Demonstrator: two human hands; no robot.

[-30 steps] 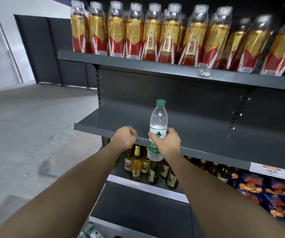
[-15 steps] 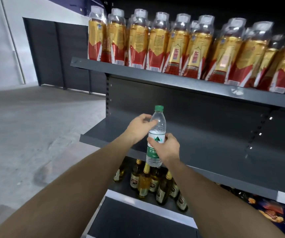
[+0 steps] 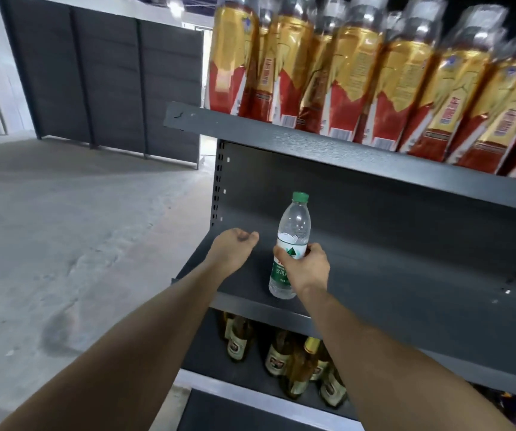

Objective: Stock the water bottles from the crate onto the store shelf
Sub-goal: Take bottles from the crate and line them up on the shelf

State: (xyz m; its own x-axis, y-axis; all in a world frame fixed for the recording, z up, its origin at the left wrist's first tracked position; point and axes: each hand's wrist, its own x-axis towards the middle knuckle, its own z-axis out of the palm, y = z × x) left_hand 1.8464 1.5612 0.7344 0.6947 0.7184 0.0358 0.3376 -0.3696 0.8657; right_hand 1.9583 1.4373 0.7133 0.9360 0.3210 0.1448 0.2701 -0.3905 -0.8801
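Observation:
A clear water bottle [image 3: 293, 231] with a green cap and green label stands upright near the front left of the dark grey middle shelf [image 3: 406, 275]. My right hand [image 3: 305, 267] grips the bottle around its label. My left hand [image 3: 233, 251] hovers just left of the bottle, fingers loosely curled, holding nothing and apart from the bottle. The crate is out of view.
The upper shelf [image 3: 281, 132] close overhead carries a row of gold-and-red drink bottles [image 3: 343, 73]. Brown glass bottles [image 3: 294, 365] stand on the shelf below. Grey concrete floor [image 3: 64, 244] and dark panels [image 3: 110, 79] lie to the left.
The bottle has gone forward and down onto the middle shelf in my right hand. My left hand let go of the bottle's side and drew off to the left. The view moved closer.

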